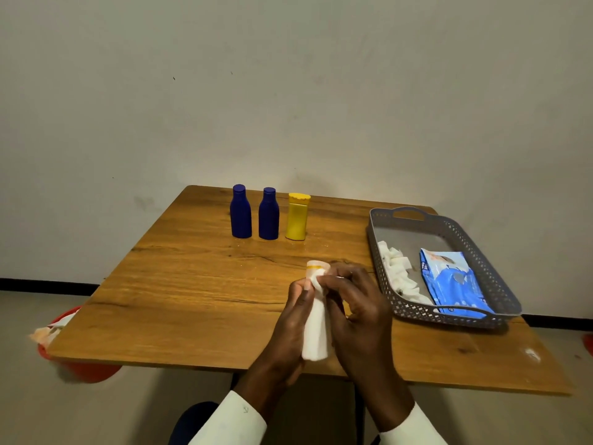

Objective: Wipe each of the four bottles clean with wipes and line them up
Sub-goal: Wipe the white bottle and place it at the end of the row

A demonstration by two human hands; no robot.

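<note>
Two dark blue bottles (240,212) (269,215) and a yellow bottle (297,217) stand upright in a row at the far side of the wooden table (179,284). Above the table's near edge, my left hand (290,319) grips a white bottle (317,329) with a yellow band under its cap. My right hand (359,313) pinches a white wipe (316,281) against the bottle's neck. Most of the wipe is hidden between my fingers.
A grey perforated tray (500,284) sits at the right of the table, holding crumpled used wipes (398,271) and a blue wipes pack (455,284). A red bin (80,367) with wipes in it stands on the floor at the left, below the table edge.
</note>
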